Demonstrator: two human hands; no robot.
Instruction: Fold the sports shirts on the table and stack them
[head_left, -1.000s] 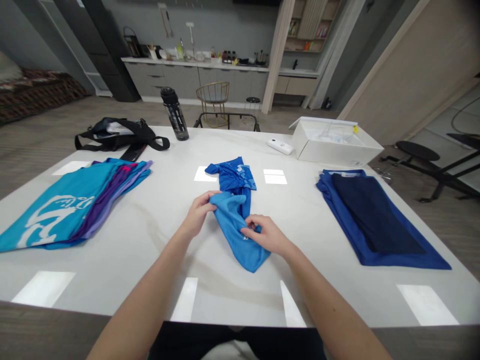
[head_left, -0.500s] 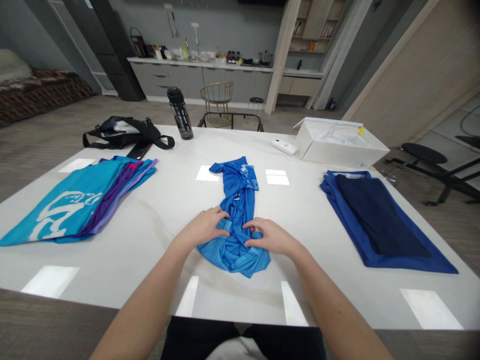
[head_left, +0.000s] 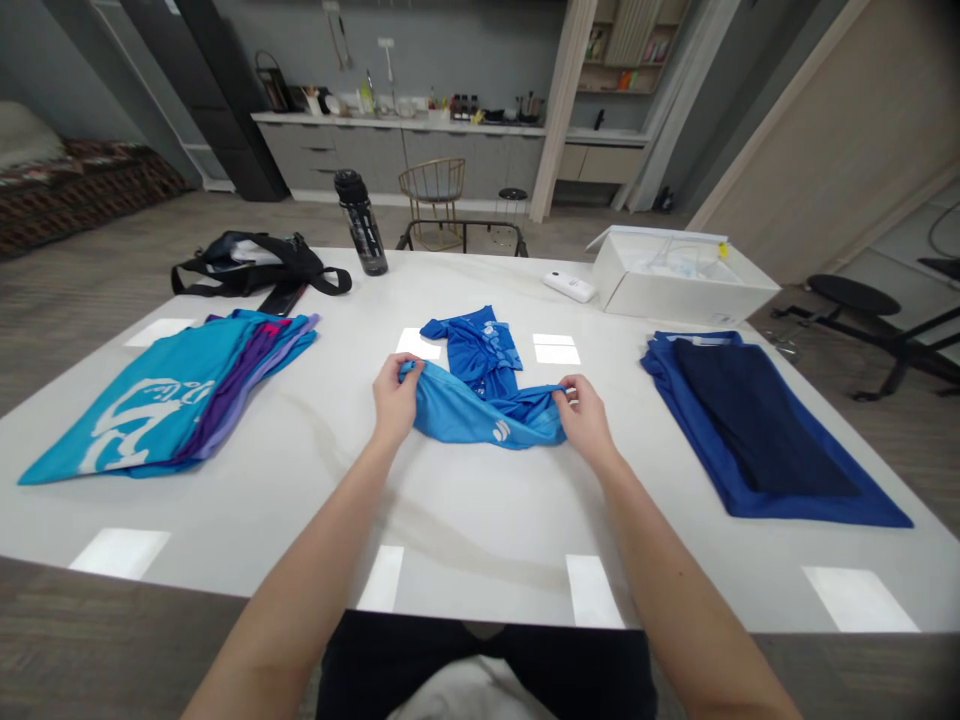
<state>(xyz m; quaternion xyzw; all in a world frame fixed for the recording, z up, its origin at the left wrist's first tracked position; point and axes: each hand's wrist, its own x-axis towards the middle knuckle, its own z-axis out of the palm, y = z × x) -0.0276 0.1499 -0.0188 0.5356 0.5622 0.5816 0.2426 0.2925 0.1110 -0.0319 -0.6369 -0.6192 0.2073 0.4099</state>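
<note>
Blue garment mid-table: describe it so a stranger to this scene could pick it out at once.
On the white table, look between the teal stack at left and the navy pile at right. There the person's left grip and right grip hold the near end of the blue garment. Unlike those flat neighbours, it is bunched, with a small white logo on its lighter-blue near part.

Blue shirt (head_left: 484, 412), bunched up on the table (head_left: 480, 520)

Its light blue near end has a little white mark (head_left: 501, 431) and is stretched wide from left to right. The darker far part lies in wrinkles.
</note>
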